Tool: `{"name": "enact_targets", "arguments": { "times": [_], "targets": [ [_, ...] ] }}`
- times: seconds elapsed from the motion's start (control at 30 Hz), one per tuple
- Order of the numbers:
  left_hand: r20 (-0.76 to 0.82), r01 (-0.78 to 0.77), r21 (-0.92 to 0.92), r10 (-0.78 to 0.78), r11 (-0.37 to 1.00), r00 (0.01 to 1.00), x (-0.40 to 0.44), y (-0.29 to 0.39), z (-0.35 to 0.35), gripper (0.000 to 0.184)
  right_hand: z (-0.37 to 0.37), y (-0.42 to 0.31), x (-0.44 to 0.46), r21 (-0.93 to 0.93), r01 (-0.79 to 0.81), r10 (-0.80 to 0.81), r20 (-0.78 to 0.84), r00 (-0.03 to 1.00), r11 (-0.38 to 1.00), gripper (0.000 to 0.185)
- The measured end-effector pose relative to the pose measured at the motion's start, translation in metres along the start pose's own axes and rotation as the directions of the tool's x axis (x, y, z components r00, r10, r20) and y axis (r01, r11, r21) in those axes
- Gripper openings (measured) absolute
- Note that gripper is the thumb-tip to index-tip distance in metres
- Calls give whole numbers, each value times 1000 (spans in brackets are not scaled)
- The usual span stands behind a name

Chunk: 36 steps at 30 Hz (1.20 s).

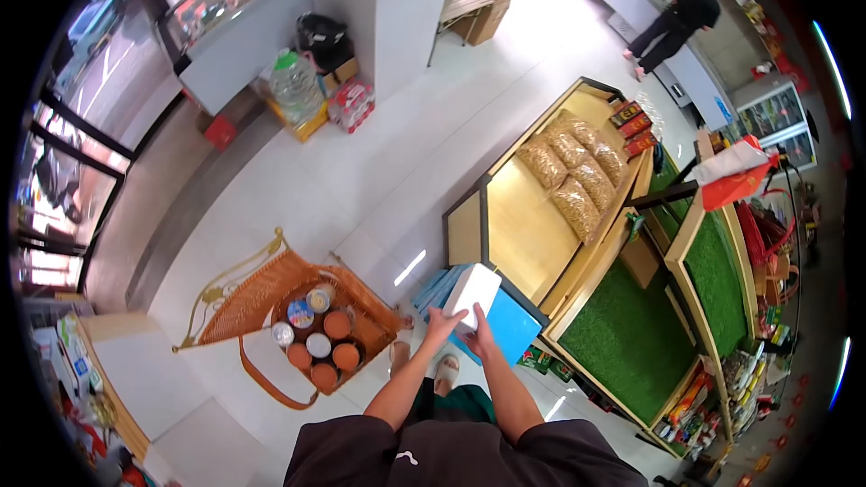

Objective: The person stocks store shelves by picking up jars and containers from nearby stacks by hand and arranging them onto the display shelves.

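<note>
A white oblong box or pack [475,291] is between my two hands, above a blue surface [511,323] beside the wooden display stand. My left hand [444,323] lies against its near left side, and my right hand [477,328] is at its near right end. The fingers of both hands are bent round the white pack. To the left, a woven orange-brown basket [244,307] holds several jars and cans with brown, white and blue tops [317,345].
A wooden stand [519,225] holds several bags of nuts or grain [577,167]; green turf-lined bins [622,334] adjoin it. Bottles [295,90] stand by a pillar [401,18]. A person in dark clothes [681,18] bends at a far counter. A white-topped counter [135,365] is at lower left.
</note>
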<state>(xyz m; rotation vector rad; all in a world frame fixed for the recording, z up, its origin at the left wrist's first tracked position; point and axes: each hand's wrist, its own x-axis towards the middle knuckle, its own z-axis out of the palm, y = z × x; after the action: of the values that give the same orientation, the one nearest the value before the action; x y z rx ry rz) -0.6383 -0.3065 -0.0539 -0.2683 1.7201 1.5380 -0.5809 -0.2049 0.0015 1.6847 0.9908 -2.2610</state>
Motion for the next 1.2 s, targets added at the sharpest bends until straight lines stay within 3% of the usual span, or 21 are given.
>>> {"name": "enact_targets", "arguments": {
  "times": [0.07,0.13,0.17,0.23,0.27,0.33,0.37,0.43,0.5,0.57,0.63,0.77,0.97,1.03,1.1,1.2],
  "targets": [
    [68,40,43,-42,998,997,-9,-5,-4,87,-12,3,0,-44,11,-9,35,999,999,76],
    [136,227,-5,-224,974,965,-35,2,-12,96,-19,13,-14,-27,31,-30,37,999,999,72],
    [149,217,22,-217,976,965,-43,1,-16,96,-23,20,-21,-31,28,-27,40,999,999,68],
    [215,350,16,-345,937,914,-49,-15,-24,94,-34,33,-37,-20,36,-35,39,999,999,64],
    [225,337,44,-338,940,914,-48,-24,-29,94,-44,42,-46,-23,45,-44,46,998,999,65],
    [464,414,-75,-335,907,820,-47,-36,-33,84,-61,57,-66,19,68,-68,40,997,998,66],
    [482,408,-23,-348,913,804,-48,-40,-27,84,-72,66,-78,15,82,-83,78,994,997,67],
    [563,476,-91,-349,875,749,-55,-41,-5,76,-93,83,-107,84,127,-133,71,989,988,67],
    [620,431,57,-370,900,692,-68,-42,29,71,-115,96,-132,113,157,-163,44,986,981,66],
    [645,388,180,-406,904,648,-86,-43,62,68,-145,106,-153,255,230,-228,-38,973,939,67],
    [610,316,321,-450,893,652,-127,-33,103,69,-184,125,-170,340,263,-261,-53,964,903,68],
    [612,85,617,-545,783,573,-189,-66,175,89,-272,172,-195,445,365,-330,-157,931,818,73],
    [627,-36,711,-611,702,483,-290,-130,273,86,-384,242,-255,496,492,-339,-370,865,715,75],
    [656,-70,727,-661,683,365,-315,-145,307,78,-410,255,-278,505,520,-330,-420,845,689,74],
    [671,-122,723,-649,680,360,-331,-169,337,73,-422,262,-300,497,622,-305,-577,758,605,71],
    [728,-177,676,-614,715,304,-355,-190,376,68,-447,270,-311,516,669,-241,-666,706,534,70]
  ]
}}
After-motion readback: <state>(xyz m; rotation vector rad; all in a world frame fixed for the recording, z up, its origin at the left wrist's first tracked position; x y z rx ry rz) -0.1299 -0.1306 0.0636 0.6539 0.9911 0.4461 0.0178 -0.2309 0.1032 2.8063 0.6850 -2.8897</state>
